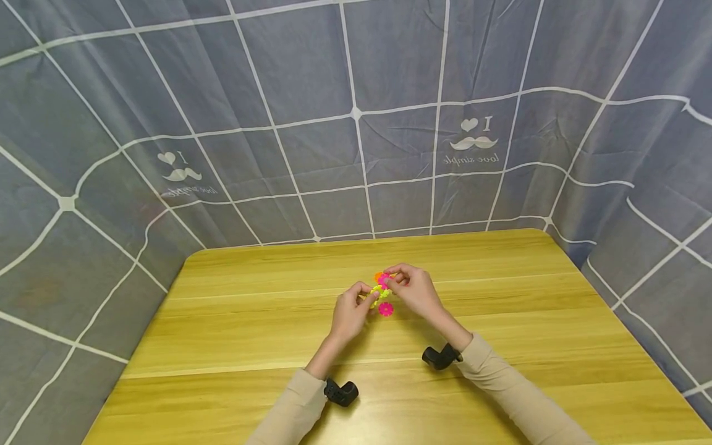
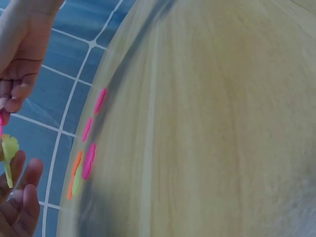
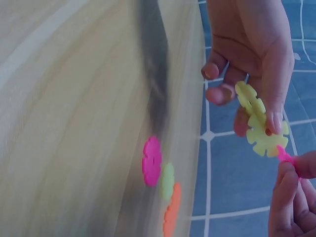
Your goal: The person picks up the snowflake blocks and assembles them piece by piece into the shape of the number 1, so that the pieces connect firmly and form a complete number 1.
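My left hand (image 1: 348,314) holds two joined yellow flower-shaped plastic discs (image 3: 266,134), thumb pressed on the lower disc near its centre hole. They are notched around the rim and set at an angle to each other. My right hand (image 1: 414,292) pinches a pink disc (image 3: 285,155) between thumb and fingertips. Its edge meets the rim of the lower yellow disc in the right wrist view. Much of the pink disc is hidden by the fingers. On the table below the hands lies another pink disc (image 1: 386,308).
Loose discs lie on the wooden table (image 1: 239,334): an orange one (image 3: 171,210), a light green one (image 3: 167,181) and several pink ones (image 2: 89,161). A grey curtain with white lines (image 1: 311,154) hangs behind the table's far edge. Each wrist wears a black camera mount (image 1: 341,392).
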### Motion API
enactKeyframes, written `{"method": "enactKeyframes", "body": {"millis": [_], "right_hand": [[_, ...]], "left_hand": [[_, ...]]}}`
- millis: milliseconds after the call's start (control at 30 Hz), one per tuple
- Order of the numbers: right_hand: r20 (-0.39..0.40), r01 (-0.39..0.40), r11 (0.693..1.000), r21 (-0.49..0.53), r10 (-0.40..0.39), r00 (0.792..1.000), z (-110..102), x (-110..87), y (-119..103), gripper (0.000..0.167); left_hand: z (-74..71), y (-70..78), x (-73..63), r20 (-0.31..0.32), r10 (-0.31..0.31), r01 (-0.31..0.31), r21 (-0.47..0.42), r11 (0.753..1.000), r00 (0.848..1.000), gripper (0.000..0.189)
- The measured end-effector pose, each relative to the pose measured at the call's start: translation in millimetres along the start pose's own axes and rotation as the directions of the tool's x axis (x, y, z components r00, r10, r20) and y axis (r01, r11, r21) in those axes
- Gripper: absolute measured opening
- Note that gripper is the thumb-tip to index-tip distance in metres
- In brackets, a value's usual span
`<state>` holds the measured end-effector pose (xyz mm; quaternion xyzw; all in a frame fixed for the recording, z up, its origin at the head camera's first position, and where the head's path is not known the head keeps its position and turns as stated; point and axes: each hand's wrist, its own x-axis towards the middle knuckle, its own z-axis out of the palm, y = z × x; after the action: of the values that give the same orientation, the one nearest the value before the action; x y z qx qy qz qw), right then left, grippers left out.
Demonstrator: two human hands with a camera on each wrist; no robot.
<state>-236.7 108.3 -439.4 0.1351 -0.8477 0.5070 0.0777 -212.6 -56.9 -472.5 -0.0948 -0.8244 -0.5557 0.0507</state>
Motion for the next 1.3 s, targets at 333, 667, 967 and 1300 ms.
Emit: {"method": "enactKeyframes", "body": {"millis": [333, 667, 967, 1300], "right_hand": [[0.003, -0.111, 0.982, 0.151, 0.112, 0.994, 2.6, -6.5, -6.2, 0.018], [0.002, -0.192, 0.965, 0.176, 0.195, 0.981, 4.8, -11.1, -3.2, 0.018], [-0.015, -0.215, 0.960, 0.177, 0.221, 0.975, 8.5, -10.0, -0.1, 0.018], [0.107, -0.236, 0.939, 0.250, 0.215, 0.971, 13.6, -7.8, 13.2, 0.024]], "left_hand": [[1.8, 3.6, -6.9, -0.057, 0.088, -0.078, 0.147, 0.986, 0.995, 0.021], [6.6, 1.7, -9.2, -0.063, 0.135, -0.117, 0.232, 0.966, 0.989, 0.017], [9.8, 1.8, -8.6, -0.079, 0.089, -0.072, 0.189, 0.979, 0.993, 0.015], [6.3, 2.1, 0.0, -0.066, 0.111, -0.101, 0.136, 0.985, 0.992, 0.014]]}}
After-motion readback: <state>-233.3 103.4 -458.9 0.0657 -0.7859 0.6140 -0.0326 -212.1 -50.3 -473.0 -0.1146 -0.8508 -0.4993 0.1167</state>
